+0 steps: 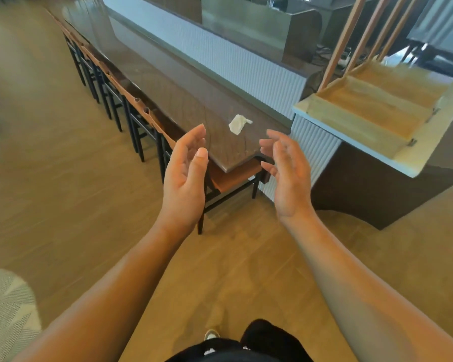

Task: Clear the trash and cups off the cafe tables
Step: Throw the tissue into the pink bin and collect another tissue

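Both hands are raised palms facing each other, fingers loosely spread and empty: the left hand [185, 176] and right hand [285, 173] touch nothing. Just beyond them a crumpled white napkin [238, 124] lies near the end of the long dark table [168, 84], not yet collected. No cups show on it.

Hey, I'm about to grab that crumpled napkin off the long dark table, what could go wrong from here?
1. The crumpled napkin looks light and lies near the long dark table's end; a quick swipe might push it off onto the floor.
2. Both the left hand and right hand are open and empty, short of the table, so you will likely lean in; the chair tucked under that end could catch your leg.
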`<act>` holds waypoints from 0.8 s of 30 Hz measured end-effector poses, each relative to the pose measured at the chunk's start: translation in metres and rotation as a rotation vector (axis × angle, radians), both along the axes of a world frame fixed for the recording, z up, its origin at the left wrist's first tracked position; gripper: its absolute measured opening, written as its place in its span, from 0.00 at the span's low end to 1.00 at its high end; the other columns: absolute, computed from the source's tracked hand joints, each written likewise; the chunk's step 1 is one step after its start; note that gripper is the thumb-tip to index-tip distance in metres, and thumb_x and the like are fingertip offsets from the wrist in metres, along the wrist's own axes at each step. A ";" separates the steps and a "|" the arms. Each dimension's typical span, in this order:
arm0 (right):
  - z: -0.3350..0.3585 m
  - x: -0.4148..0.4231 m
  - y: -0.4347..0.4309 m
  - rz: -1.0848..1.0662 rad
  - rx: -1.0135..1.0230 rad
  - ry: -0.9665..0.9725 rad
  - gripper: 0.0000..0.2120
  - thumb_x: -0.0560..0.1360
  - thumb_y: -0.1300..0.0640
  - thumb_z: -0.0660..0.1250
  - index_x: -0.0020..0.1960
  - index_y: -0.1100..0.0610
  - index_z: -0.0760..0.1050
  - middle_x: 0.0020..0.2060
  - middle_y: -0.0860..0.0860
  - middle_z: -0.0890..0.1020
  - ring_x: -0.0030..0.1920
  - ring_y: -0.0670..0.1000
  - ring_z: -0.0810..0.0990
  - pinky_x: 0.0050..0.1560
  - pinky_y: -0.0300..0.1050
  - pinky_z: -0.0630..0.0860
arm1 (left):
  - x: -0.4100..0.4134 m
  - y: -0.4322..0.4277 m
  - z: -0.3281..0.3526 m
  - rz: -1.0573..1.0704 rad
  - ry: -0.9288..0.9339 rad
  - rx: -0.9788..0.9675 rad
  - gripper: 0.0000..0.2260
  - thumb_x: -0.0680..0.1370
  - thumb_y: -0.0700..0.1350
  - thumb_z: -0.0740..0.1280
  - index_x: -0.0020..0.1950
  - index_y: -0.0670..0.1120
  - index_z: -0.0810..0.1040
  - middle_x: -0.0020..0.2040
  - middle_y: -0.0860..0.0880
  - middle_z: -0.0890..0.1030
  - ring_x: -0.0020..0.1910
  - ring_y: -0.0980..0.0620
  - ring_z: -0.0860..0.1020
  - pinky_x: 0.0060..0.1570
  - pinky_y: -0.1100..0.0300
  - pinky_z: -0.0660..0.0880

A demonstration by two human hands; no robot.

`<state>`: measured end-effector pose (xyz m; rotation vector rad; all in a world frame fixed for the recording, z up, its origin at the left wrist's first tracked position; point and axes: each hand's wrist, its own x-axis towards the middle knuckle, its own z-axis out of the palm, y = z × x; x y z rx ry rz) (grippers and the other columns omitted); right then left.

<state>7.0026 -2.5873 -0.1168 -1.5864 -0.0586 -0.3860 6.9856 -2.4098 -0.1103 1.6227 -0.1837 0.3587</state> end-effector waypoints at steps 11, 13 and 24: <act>-0.040 0.200 -0.012 0.012 0.004 0.029 0.21 0.82 0.42 0.60 0.69 0.50 0.78 0.64 0.46 0.82 0.66 0.42 0.79 0.65 0.36 0.77 | 0.185 -0.016 -0.034 0.046 0.020 0.035 0.25 0.82 0.61 0.57 0.77 0.54 0.68 0.76 0.56 0.73 0.76 0.58 0.71 0.76 0.45 0.71; -0.049 0.245 -0.017 0.019 0.002 0.039 0.21 0.82 0.42 0.60 0.70 0.51 0.78 0.63 0.46 0.82 0.64 0.41 0.79 0.62 0.33 0.77 | 0.227 -0.023 -0.039 0.072 0.038 0.037 0.24 0.81 0.63 0.56 0.76 0.57 0.68 0.76 0.57 0.73 0.75 0.59 0.71 0.76 0.46 0.71; -0.093 0.462 -0.050 0.075 -0.068 0.164 0.14 0.85 0.48 0.62 0.68 0.48 0.78 0.61 0.42 0.81 0.58 0.32 0.79 0.51 0.28 0.76 | 0.416 -0.053 -0.064 0.164 0.111 -0.012 0.25 0.82 0.59 0.58 0.76 0.50 0.70 0.75 0.52 0.75 0.75 0.54 0.73 0.75 0.41 0.71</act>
